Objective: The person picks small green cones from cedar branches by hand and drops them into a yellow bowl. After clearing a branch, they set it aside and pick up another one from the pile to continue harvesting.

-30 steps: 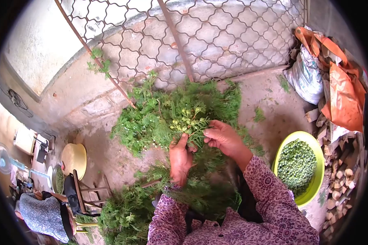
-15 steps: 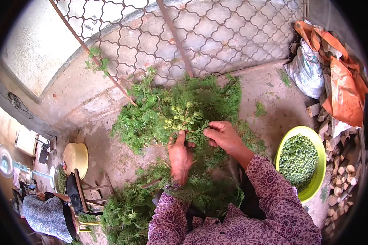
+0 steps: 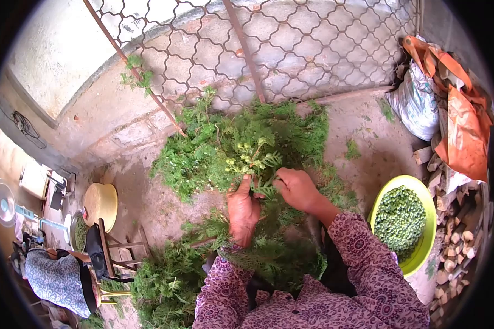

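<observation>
Heaped beyond both hands on the concrete floor [image 3: 379,142]: a big pile of cut evergreen branches [image 3: 203,153], with a yellow-green basin of picked green cones [image 3: 399,216] off to the right hand's side. Gripped upright at its stem by the left hand [image 3: 242,211]: a cone-bearing sprig [image 3: 252,159], probably light, springy, best held low on the woody stalk. Closed around the foliage just beside it: the right hand [image 3: 297,189].

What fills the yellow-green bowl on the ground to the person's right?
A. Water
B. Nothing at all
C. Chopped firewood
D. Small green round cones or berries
D: the yellow-green bowl is heaped with small green round pieces, like the ones on the sprig that the left hand and right hand hold.
</observation>
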Tool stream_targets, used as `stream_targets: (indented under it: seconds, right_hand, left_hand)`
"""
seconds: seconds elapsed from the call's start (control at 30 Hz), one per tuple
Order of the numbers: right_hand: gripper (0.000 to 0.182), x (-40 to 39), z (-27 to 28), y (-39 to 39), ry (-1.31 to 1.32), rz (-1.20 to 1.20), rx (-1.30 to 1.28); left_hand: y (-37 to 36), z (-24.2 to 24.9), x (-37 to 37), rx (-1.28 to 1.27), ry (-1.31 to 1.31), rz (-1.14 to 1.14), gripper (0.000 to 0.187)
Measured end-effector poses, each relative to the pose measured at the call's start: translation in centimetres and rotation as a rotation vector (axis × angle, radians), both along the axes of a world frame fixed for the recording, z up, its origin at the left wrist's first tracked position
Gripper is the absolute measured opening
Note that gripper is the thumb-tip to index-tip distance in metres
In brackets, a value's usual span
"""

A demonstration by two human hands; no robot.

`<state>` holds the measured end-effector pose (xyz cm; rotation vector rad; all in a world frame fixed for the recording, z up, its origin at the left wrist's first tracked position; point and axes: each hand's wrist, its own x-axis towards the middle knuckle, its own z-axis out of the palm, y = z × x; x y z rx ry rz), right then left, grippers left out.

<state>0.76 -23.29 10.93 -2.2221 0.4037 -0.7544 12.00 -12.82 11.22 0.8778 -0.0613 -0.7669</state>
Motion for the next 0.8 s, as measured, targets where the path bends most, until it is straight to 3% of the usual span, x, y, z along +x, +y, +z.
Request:
stream_targets:
  seconds: [0.07,0.1,0.13,0.2,0.23,0.33,0.47,0.53,0.8]
  right_hand:
    - [0.018,-0.3,-0.4,-1.1,-0.068,-0.168,-0.281]
    - [0.013,-1.0,1.2,-1.7,0.056,-0.165,0.107]
    - [0.013,-1.5,2.2,-2.3,0.059,-0.16,0.1]
    - [0.007,-2.4,3.2,-3.1,-0.263,0.112,1.286]
    - [0.007,-2.6,3.2,-3.1,-0.331,0.207,1.345]
    - [0.007,-2.2,4.5,-2.1,-0.404,0.194,1.47]
    - [0.009,-1.9,2.7,-3.2,-0.443,0.193,1.455]
    - [0.013,-1.9,2.6,-3.1,-0.292,0.161,1.418]
    - [0.019,-1.2,2.7,-2.7,-0.148,0.2,1.371]
  left_hand:
    - [0.6,-0.2,0.7,-0.076,0.021,-0.066,0.012]
    - [0.9,-0.2,1.2,-0.153,0.042,-0.132,0.012]
    - [1.0,-0.2,1.5,-0.16,0.044,-0.126,0.012]
    - [1.2,-0.6,1.8,-0.165,-0.008,-0.15,0.011]
    - [1.2,-0.8,2.0,-0.169,-0.006,-0.149,0.011]
    - [1.2,-0.6,1.8,-0.151,0.093,-0.094,0.008]
    - [1.9,0.3,0.9,-0.121,-0.069,-0.207,0.008]
    - [1.8,0.3,0.7,-0.092,-0.095,-0.208,0.008]
    - [1.7,0.5,-0.1,-0.066,-0.108,-0.296,0.007]
